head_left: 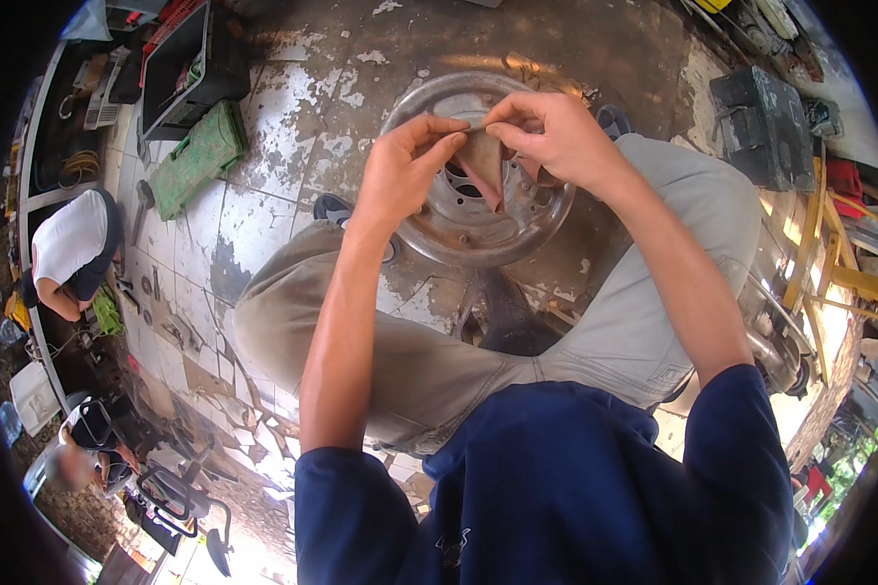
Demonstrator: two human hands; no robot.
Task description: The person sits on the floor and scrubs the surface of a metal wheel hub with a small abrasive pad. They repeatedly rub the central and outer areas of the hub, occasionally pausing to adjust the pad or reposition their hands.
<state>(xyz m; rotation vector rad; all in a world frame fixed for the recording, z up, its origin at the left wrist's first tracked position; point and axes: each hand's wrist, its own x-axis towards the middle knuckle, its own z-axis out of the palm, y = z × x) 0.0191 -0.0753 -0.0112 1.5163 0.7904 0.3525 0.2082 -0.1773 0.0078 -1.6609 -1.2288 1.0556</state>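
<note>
Between my two hands hangs a creased piece of what looks like sandpaper [480,161], tan on one face and reddish-brown on the other. My left hand [403,164] pinches its upper left edge between thumb and fingers. At the upper right edge, my right hand [553,136] pinches it in the same way. Below lies a round metal wheel rim [488,255], worn and stained, with holes around its centre. Both hands are above the rim, and the sheet's pointed end droops over its middle. The paper and hands hide part of the rim's centre.
A green case [200,161] lies on the chipped tile floor at left, beside a black crate [178,78] and a hammer [139,210]. At right stands a dark toolbox [766,127]. A person in a white shirt [73,239] bends at far left; another person [73,468] is lower left.
</note>
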